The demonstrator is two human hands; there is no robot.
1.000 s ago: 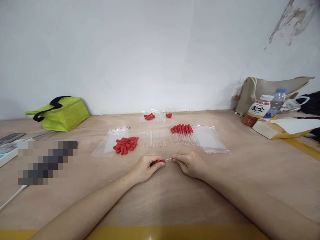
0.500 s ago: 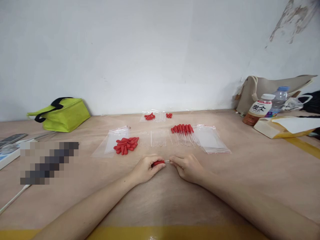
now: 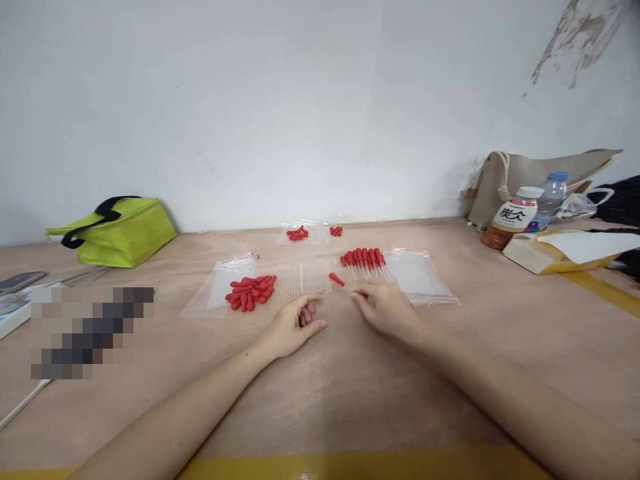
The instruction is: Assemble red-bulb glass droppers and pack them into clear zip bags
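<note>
1. Lying to the left of the left fingers, and a little farther from the person, is the pile of red bulbs [image 3: 250,292]; a clear bag [image 3: 225,280] is just beside it, on its outer side.
2. The left hand [image 3: 296,327] has thumb and forefinger apart, and I see nothing between them. It is the hand nearer to the pile.
3. Just beyond the left fingertips, thin clear tubes [image 3: 303,279] lie side by side.
4. The red-topped dropper [image 3: 337,279] is at the fingertips of the right hand [image 3: 387,308], which are pinched together on its clear stem. Its long axis is slanting: the red end points away from the person and leftward (towards the tubes).
5. Just beyond the right fingers is the row of droppers [image 3: 364,257], red ends away, their axes less slanted than the held one. The right hand is nearer, and partly hides their stems.
6. Right of these fingers lies a second bag [image 3: 425,277].
</note>
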